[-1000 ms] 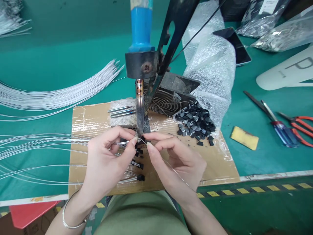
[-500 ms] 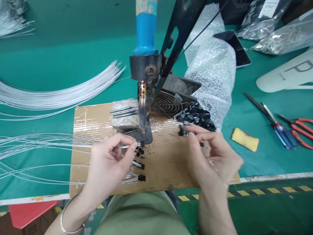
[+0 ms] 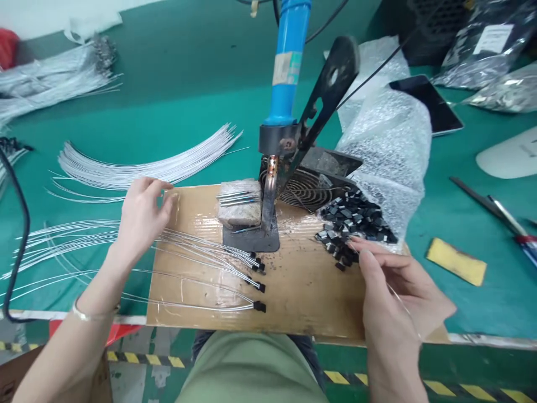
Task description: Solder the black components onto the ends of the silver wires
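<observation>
My left hand (image 3: 145, 215) hovers over the left edge of the cardboard, thumb and forefinger slightly apart, nothing visible between them. Below it run thin white wires (image 3: 184, 238), their right ends fitted with small black connectors (image 3: 259, 306). At the near edge of a heap of loose black connectors (image 3: 352, 215), my right hand (image 3: 398, 285) has its thumb and forefinger close together. A thin silvery wire (image 3: 405, 310) comes out of its curled fingers and runs across the palm; whether the fingertips also grip a connector is hidden.
A blue-handled soldering iron (image 3: 283, 89) hangs tip-down in a black stand, beside a block with metal rods (image 3: 239, 212). Behind it sits a round fan grille (image 3: 308, 193). A bundle of white wires (image 3: 168, 168) lies at the back left, a yellow sponge (image 3: 456, 261) at the right.
My left hand has let go of the wire with its connector and moved left and away from me. The right hand stays by the black connectors, now at the heap's near edge. The view has shifted.
</observation>
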The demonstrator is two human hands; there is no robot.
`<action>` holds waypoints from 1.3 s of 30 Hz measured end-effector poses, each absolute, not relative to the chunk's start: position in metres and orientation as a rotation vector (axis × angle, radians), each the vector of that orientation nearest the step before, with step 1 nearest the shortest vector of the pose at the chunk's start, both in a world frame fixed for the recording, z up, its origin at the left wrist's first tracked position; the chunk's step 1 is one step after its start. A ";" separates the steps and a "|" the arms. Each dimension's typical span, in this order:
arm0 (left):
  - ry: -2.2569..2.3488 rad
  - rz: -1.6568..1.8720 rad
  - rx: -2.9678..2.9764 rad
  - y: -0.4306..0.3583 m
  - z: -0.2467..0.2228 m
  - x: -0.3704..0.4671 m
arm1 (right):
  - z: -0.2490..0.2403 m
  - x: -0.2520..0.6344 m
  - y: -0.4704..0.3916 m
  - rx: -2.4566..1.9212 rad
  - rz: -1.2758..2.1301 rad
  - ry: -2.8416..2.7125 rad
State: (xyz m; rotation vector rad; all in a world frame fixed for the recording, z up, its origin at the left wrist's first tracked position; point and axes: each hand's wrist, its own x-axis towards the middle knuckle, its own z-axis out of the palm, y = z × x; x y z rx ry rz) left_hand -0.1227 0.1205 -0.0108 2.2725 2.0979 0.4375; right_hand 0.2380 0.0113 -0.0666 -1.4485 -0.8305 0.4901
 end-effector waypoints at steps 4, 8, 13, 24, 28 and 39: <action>2.057 0.389 2.225 0.173 -0.026 -0.140 | -0.070 0.241 0.012 -1.484 0.489 -0.795; 1.980 0.376 2.226 0.200 -0.038 -0.130 | -0.072 0.241 0.012 -1.501 0.487 -0.771; 1.890 0.407 2.300 0.208 -0.036 -0.125 | -0.071 0.242 0.012 -1.539 0.492 -0.760; 1.835 0.534 2.295 0.199 -0.029 -0.133 | -0.074 0.242 0.013 -1.509 0.487 -0.797; 1.853 0.582 2.242 0.201 -0.038 -0.127 | -0.076 0.244 0.012 -1.520 0.499 -0.774; 1.886 1.010 1.879 0.189 -0.011 -0.135 | -0.073 0.242 0.010 -1.475 0.458 -0.721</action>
